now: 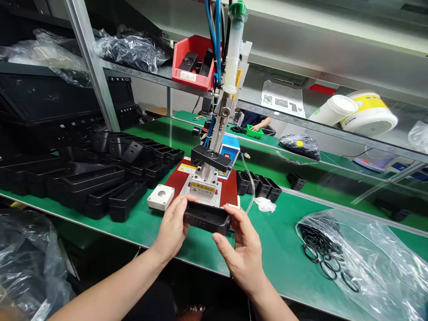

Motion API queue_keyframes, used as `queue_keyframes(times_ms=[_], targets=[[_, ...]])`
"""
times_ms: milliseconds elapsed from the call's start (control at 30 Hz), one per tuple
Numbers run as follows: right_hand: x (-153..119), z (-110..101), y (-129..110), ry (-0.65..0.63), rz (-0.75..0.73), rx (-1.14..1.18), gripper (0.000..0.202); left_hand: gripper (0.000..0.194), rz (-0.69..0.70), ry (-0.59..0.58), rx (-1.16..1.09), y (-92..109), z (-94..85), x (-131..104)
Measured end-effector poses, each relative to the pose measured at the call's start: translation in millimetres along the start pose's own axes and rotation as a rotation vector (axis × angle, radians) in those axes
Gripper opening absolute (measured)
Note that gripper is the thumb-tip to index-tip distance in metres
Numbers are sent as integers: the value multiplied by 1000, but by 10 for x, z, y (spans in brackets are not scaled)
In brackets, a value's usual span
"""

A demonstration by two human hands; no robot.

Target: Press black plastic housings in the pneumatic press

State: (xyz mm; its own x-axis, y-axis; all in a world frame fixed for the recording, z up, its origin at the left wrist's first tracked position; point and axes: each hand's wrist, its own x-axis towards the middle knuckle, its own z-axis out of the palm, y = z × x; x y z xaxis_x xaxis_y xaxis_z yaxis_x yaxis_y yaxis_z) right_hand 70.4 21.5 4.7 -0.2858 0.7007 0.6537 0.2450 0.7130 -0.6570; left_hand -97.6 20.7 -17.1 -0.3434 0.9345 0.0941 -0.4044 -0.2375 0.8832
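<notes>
Between my two hands, just above the bench's front edge, is a black plastic housing [206,217], its hollow side facing up. My left hand [172,229] grips its left end, thumb along the near rim. At the right end, my right hand [242,247] has its fingers behind the corner and its thumb close to the front face. Straight ahead stands a press-like machine with a syringe [233,53] on top. On its metal fixture sits a black slotted cover [211,156] with a round centre. A white button box [161,196] lies beside my left hand.
Several black housings [90,178] are piled at left on the green bench [267,249]. More stand upright [264,186] right of the machine, near a crumpled tissue [265,204]. Black rings [323,245] spill from a clear bag at right. A red bin [192,62] sits overhead; another person's hand [257,126] shows behind.
</notes>
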Motion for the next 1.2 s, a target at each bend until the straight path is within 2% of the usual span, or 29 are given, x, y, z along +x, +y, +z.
queue_keyframes(times_ms=[100,200,267,333,400,467,567,667,833,1033,1200], targets=[[194,-28,-35,-6,-139,-115,34,29,367,-55,281,191,4,215],[517,-79,-31,25,-257,-197,27,29,676,-84,471,444,102,524],[769,-101,25,53,-295,-238,25,28,796,-98,555,586,188,778],[1015,-100,126,78,-301,-280,26,28,856,-98,640,674,261,1056],[1225,-73,256,98,-284,-317,31,29,862,-93,700,703,308,1333],[1378,-31,382,110,-253,-345,40,30,808,-116,703,691,332,1567],[1487,22,496,96,-219,-357,44,33,687,-196,648,647,343,1767],[1503,34,501,71,-211,-332,39,37,635,-240,618,618,342,1787],[1521,37,454,61,-177,-286,37,37,618,-214,556,601,343,1695],[1521,191,539,246,-241,-311,29,40,650,-163,554,573,356,1686],[1496,324,607,392,-285,-238,29,39,667,-146,546,542,371,1700]])
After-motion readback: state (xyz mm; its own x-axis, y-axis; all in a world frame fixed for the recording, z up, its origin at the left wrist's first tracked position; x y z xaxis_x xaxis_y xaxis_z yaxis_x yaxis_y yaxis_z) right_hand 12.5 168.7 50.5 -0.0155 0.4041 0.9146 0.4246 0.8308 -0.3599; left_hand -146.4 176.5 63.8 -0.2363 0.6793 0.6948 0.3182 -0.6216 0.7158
